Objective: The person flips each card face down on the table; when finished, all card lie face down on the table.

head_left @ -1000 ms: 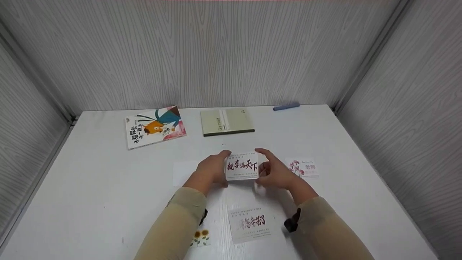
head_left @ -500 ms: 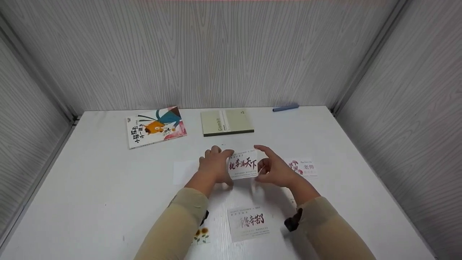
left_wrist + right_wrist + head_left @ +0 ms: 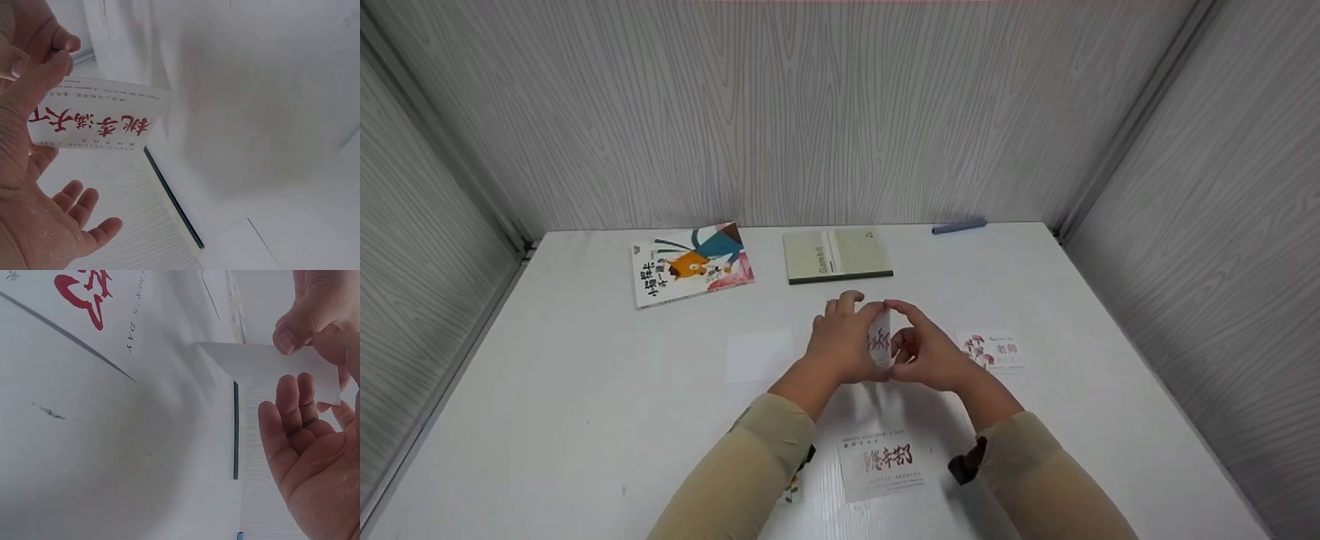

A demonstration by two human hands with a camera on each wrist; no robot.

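Raised above the table's middle is a small white card [image 3: 879, 339] with red Chinese lettering. My left hand [image 3: 836, 345] grips it by its top and bottom edges and covers its left part in the head view. At its right edge, my right hand [image 3: 936, 356] pinches it between thumb and index finger, the other fingers curled in. Lettering on the card [image 3: 93, 121] shows in the left wrist view; the right wrist view has its plain white back [image 3: 256, 360]. Below the hands lies another red-lettered card [image 3: 885, 465].
A pink-flower card [image 3: 994, 351] lies right, a plain white card [image 3: 756, 356] left, and a sunflower card [image 3: 793, 491] is mostly hidden under the left sleeve. Along the back are a picture book [image 3: 694, 264], a green Gambit notebook [image 3: 840, 255] and a blue pen [image 3: 958, 226].
My left hand has slid right across the held card until it nearly meets the right hand, so less of the lettering shows. The right hand has barely moved.
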